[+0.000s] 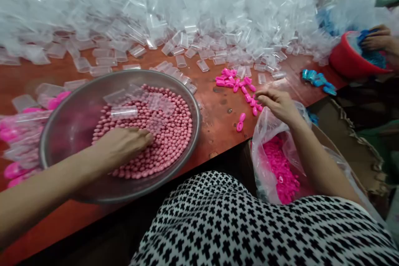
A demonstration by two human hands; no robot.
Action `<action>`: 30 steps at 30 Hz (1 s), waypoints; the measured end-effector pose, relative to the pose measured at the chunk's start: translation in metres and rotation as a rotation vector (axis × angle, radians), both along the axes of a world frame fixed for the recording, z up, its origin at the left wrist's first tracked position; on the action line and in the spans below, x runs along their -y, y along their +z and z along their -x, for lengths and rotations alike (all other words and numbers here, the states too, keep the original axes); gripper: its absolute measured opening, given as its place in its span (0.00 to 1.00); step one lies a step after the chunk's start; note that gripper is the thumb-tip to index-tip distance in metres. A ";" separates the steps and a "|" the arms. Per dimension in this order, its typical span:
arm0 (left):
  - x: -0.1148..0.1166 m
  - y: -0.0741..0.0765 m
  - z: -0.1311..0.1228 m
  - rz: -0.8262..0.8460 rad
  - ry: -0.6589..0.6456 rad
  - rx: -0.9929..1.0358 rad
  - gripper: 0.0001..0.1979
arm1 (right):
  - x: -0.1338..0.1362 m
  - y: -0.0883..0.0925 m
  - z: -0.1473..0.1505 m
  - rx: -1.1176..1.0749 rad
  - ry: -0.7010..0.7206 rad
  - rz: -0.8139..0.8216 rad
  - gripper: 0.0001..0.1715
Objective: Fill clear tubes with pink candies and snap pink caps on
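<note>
My left hand (pixel 124 143) reaches into a wide metal bowl (pixel 190 149). Its fingers are bent together and pressed down among small round pink beads (pixel 168 149); what they grip, if anything, is hidden. A few clear plastic tubes (pixel 124 112) lie on top of the beads close to that hand. At the table's edge my right hand (pixel 279 104) has thumb and fingers drawn together beside bright pink plastic caps (pixel 249 99). Whether a cap is between the fingertips is too small to tell. Below that wrist, a plastic bag (pixel 260 145) holds many more pink pieces (pixel 282 174).
A large heap of clear tubes (pixel 187 8) covers the back of the reddish table (pixel 218 120). Tubes with pink ends (pixel 23 133) lie left of the bowl. At right are several blue pieces (pixel 318 79) and a red basin (pixel 346 60) with another person's hand (pixel 378 39) over it.
</note>
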State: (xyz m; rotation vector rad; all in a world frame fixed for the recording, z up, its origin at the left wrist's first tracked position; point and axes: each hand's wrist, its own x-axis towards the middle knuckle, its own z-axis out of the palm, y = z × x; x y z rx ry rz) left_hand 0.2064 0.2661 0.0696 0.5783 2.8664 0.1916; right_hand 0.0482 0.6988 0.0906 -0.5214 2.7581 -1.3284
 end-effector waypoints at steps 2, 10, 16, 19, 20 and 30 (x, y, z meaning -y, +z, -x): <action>-0.028 0.000 0.014 0.057 -0.047 0.046 0.13 | -0.018 -0.008 -0.002 -0.023 0.056 -0.138 0.16; -0.069 -0.010 0.043 -0.546 0.367 0.116 0.06 | -0.002 -0.039 -0.026 -0.299 0.673 -0.579 0.18; -0.064 0.008 0.021 -1.334 0.635 0.228 0.17 | 0.010 -0.054 -0.022 -0.358 0.680 -0.600 0.12; -0.067 0.013 0.011 -1.450 0.629 0.182 0.17 | 0.019 -0.049 -0.025 -0.242 0.394 -0.287 0.11; -0.067 0.014 0.009 -1.493 0.625 0.193 0.17 | 0.025 -0.044 -0.028 -0.169 0.294 -0.137 0.12; -0.075 0.026 -0.009 -1.678 0.522 0.356 0.16 | 0.161 0.026 -0.064 -0.257 0.461 0.136 0.11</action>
